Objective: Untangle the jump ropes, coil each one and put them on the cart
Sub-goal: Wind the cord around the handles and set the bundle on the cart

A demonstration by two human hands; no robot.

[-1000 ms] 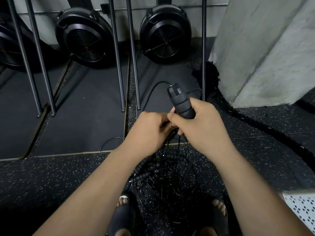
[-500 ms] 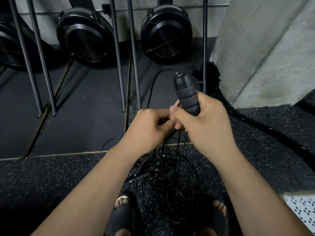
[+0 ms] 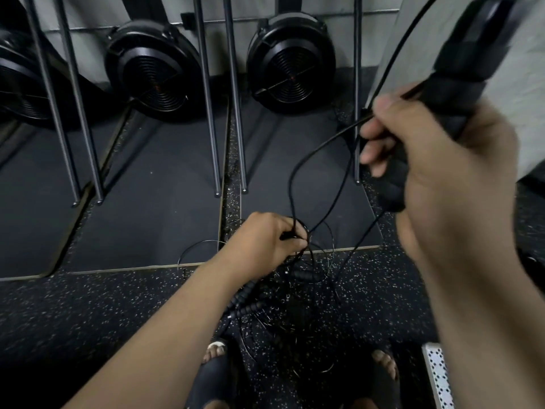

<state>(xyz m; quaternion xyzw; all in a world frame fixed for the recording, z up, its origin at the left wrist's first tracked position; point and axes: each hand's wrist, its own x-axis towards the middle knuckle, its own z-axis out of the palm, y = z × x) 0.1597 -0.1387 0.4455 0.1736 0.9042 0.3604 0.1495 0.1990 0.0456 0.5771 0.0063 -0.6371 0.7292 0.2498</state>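
1. My right hand point(image 3: 442, 172) is raised close to the camera, fingers curled tight round one black jump rope handle point(image 3: 472, 69) that slants up to the top right corner.
2. A dark grip end point(image 3: 390, 187) shows below my fingers. I cannot tell whether it is the same handle or a second one.
3. My left hand point(image 3: 265, 240) is lower and well apart from the right, pinching a bunch of thin black cords point(image 3: 295, 231) between fingers and thumb.
4. I count three cord strands point(image 3: 342, 172) between my hands: two climb from the left hand towards the right, and one drops from the grip end to the floor.
5. The rest of the jump ropes lie as one tangle point(image 3: 295, 314) on the speckled floor point(image 3: 88, 305), between my two feet point(image 3: 215, 352) in black slides.
6. Three ribbed handles show in that pile: two side by side point(image 3: 246, 302) just beside my left forearm, and one point(image 3: 306, 276) below my left hand.
7. Beyond lie three black mats point(image 3: 147, 202), five upright metal rods point(image 3: 206, 98) and three round black fan housings point(image 3: 156, 69); the leftmost is cut off by the edge.
8. One white perforated panel point(image 3: 439, 376) sits at the bottom right corner.
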